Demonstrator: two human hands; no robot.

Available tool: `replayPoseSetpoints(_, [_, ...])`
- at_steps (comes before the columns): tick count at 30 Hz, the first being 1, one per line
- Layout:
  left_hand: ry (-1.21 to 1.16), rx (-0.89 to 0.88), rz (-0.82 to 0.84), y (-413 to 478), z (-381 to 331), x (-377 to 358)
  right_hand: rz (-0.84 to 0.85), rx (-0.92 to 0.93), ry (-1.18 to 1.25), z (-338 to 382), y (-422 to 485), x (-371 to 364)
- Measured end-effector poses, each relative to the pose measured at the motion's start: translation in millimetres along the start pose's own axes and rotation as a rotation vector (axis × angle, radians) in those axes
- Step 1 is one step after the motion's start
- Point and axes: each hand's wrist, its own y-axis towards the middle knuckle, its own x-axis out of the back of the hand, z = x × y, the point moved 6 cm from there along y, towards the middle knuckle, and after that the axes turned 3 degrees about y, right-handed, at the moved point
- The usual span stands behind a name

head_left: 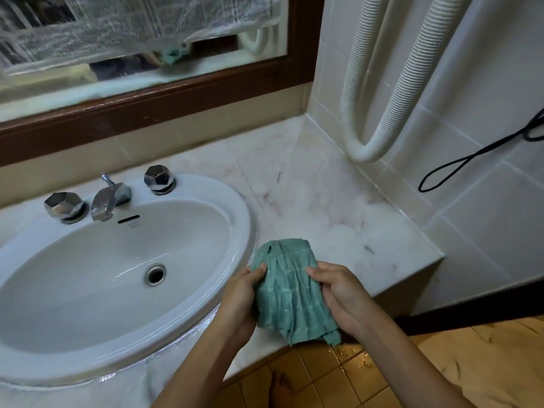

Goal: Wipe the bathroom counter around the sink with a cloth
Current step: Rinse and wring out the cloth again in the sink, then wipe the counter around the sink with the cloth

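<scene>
A crumpled green cloth hangs between both my hands over the front edge of the marble counter, just right of the white oval sink. My left hand grips the cloth's left side with the thumb on top. My right hand pinches its right side. The cloth's upper end sits over the counter beside the sink rim, and its lower end dangles past the counter edge.
A chrome tap with two faceted knobs stands behind the basin. A wood-framed mirror runs along the back. A white ribbed hose and a black cord hang on the tiled right wall. My bare foot stands on the wet yellow floor tiles.
</scene>
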Motion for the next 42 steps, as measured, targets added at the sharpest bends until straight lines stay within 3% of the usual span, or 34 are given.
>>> replayPoseSetpoints(4, [0.154, -0.019, 0.159, 6, 9, -9, -0.037, 0.107, -0.238, 23, -11, 2])
replayPoseSetpoints(8, [0.106, -0.106, 0.064, 15, 13, -17, -0.098, 0.201, -0.5, 42, -13, -2])
replayPoseSetpoints(12, [0.059, -0.152, 0.016, 27, 8, -25, -0.351, 0.292, -0.565, 57, -2, 21])
replayPoseSetpoints(15, [0.162, -0.169, -0.034, 37, -4, -34, -0.519, 0.396, -0.677, 66, 2, 32])
replayPoseSetpoints(21, [0.419, -0.202, -0.082, 70, -25, -58, -0.63, 0.671, -0.81, 91, 11, 38])
replayPoseSetpoints(26, [0.857, -0.278, -0.171, 83, -34, -76, -0.635, 0.541, -1.001, 86, 46, 68])
replayPoseSetpoints(28, [0.906, -0.341, -0.165, 77, -32, -75, -0.648, 0.494, -1.199, 77, 49, 73])
replayPoseSetpoints(30, [0.93, -0.501, -0.179, 64, -36, -63, -0.709, 0.604, -1.488, 73, 46, 67])
replayPoseSetpoints(32, [1.024, -0.736, -0.269, 49, -47, -39, -0.614, 0.751, -1.652, 68, 50, 52])
replayPoseSetpoints(34, [1.21, -0.832, -0.457, 50, -58, -6, -0.426, 0.735, -1.779, 55, 69, 45])
replayPoseSetpoints(36, [1.364, -0.678, -0.574, 60, -67, 22, -0.301, 0.667, -1.862, 42, 86, 48])
replayPoseSetpoints(39, [1.37, -0.365, -0.483, 75, -64, 44, -0.245, 0.632, -1.881, 42, 100, 56])
replayPoseSetpoints(42, [1.376, -0.364, -0.44, 76, -61, 45, -0.323, 0.594, -1.877, 68, 124, 57])
